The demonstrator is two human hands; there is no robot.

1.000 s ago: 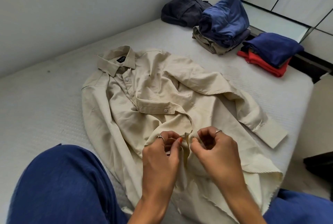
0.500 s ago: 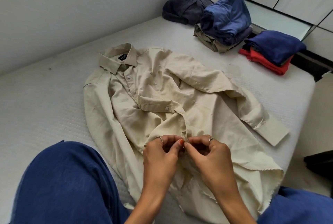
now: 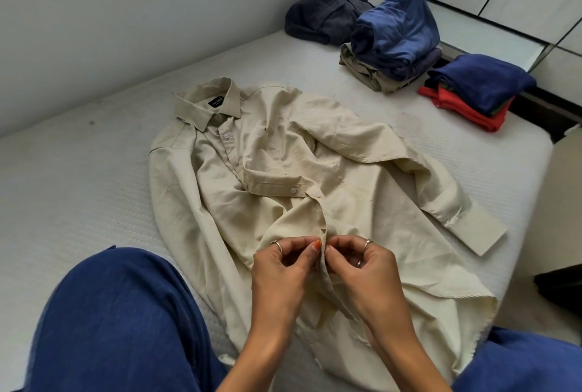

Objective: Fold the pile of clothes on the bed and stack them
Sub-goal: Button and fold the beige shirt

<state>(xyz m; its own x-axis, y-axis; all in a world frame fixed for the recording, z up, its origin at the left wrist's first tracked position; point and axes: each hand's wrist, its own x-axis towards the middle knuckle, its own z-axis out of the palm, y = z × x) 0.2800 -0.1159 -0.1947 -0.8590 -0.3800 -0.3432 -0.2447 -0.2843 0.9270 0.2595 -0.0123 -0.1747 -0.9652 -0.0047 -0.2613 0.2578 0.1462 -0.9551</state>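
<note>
Both hands meet at the shirt's front: left hand (image 3: 280,275) and right hand (image 3: 368,275) each keep a tight pinching grip on the narrow button strip of the cream shirt (image 3: 283,177). It's a crisp woven fabric, lying rumpled and collar-far on the white textured bed (image 3: 78,177). Far right, soft folded piles: blue over khaki stack (image 3: 393,42), navy over red stack (image 3: 472,89), dark grey heap (image 3: 321,13).

One beige button-up shirt (image 3: 283,177) lies spread at the centre of the frame. Two hands, the left hand (image 3: 280,278) and right hand (image 3: 368,278), meet at lower centre. Three clothing piles sit upper right: a dark grey heap (image 3: 321,13), a blue-topped stack (image 3: 393,38) and a navy-and-red stack (image 3: 472,89).
</note>
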